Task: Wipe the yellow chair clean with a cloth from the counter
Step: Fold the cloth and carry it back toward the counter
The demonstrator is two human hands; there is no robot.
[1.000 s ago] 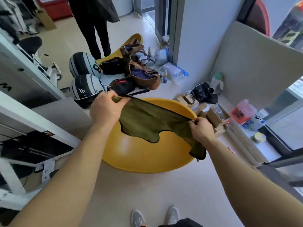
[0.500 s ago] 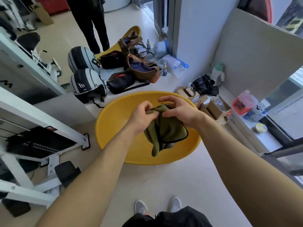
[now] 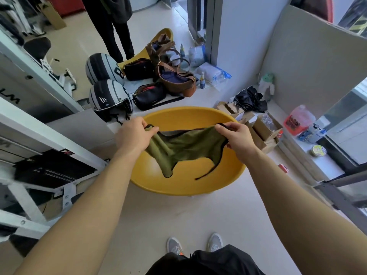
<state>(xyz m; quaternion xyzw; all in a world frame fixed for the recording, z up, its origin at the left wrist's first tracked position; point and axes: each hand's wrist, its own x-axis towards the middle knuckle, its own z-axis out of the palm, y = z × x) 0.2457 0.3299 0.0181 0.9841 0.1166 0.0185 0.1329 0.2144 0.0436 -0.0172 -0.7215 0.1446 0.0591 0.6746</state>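
the cloth (image 3: 184,147) hangs spread between both hands over the chair (image 3: 190,183) seat. the left hand (image 3: 135,136) pinches one top corner and the right hand (image 3: 237,138) the other, fingers curled on the hem. whether its low tip touches the seat i cannot tell. i judge wiping not yet begun — this is the readying step. next the cloth wants gathering into a pad and pressing onto the yellow surface. writing: an "8" on the far helmet (image 3: 105,69) — the jug (image 3: 298,120) label is too blurred to read.
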